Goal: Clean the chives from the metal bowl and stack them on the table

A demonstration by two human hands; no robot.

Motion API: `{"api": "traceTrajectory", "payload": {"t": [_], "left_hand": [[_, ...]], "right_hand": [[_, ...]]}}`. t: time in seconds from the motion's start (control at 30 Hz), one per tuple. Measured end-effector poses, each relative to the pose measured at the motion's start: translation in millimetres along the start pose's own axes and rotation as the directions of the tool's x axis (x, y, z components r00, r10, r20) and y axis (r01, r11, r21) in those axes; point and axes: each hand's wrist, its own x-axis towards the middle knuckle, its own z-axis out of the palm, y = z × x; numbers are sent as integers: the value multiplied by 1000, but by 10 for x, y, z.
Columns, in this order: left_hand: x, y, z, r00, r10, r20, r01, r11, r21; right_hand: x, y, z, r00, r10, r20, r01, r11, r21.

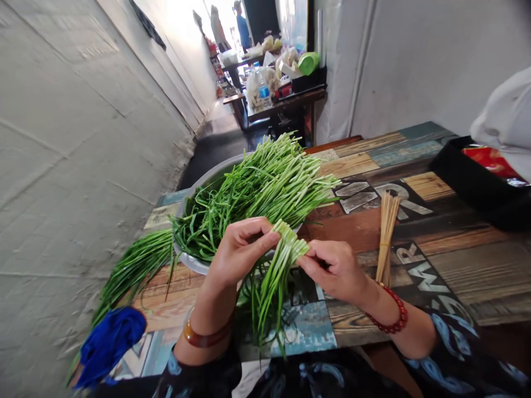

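Observation:
A small row of garlic chives [274, 273] hangs in front of me, pale cut ends up and green leaves drooping toward the table edge. My left hand [249, 249] pinches its left side between thumb and fingers. At the right edge of the same row, the fingertips of my right hand [332, 265] are pressed together on the stems; whether they also hold a skewer is hidden. Just behind my hands, a metal basin [194, 263] is heaped with more garlic chives [265, 182]. A banded bundle of bamboo skewers [386, 237] lies right of my right hand.
More chives [139, 262] lie left of the basin, beside a blue cloth [110, 342]. A black box [477, 188] with red packaging stands at the right. Behind, another table [286, 105] carries bags and a water bottle [264, 91]. Walls flank both sides; people stand far back.

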Motion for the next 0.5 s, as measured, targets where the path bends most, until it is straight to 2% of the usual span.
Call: {"api": "traceTrajectory", "payload": {"t": [0.13, 0.17, 0.27, 0.3, 0.37, 0.5], "left_hand": [[-62, 34, -218, 993, 7, 119, -11, 1000, 28], [-47, 31, -273, 995, 28, 99, -29, 1000, 10], [88, -3, -350, 996, 40, -84, -35, 997, 66], [158, -17, -336, 994, 21, -112, -5, 989, 146], [317, -39, -259, 996, -9, -91, 38, 946, 322], [614, -40, -24, 997, 71, -23, -50, 863, 503]], "right_hand": [[-5, -24, 1, 999, -52, 6, 51, 995, 81], [-5, -34, -5, 998, -65, 5, 64, 993, 99], [-11, -61, -21, 995, -103, -2, 102, 987, 125], [-15, -65, -23, 994, -109, -6, 109, 986, 126], [-21, -62, -21, 993, -115, -12, 116, 986, 117], [-19, -27, -14, 994, -108, -20, 109, 990, 89]]}}
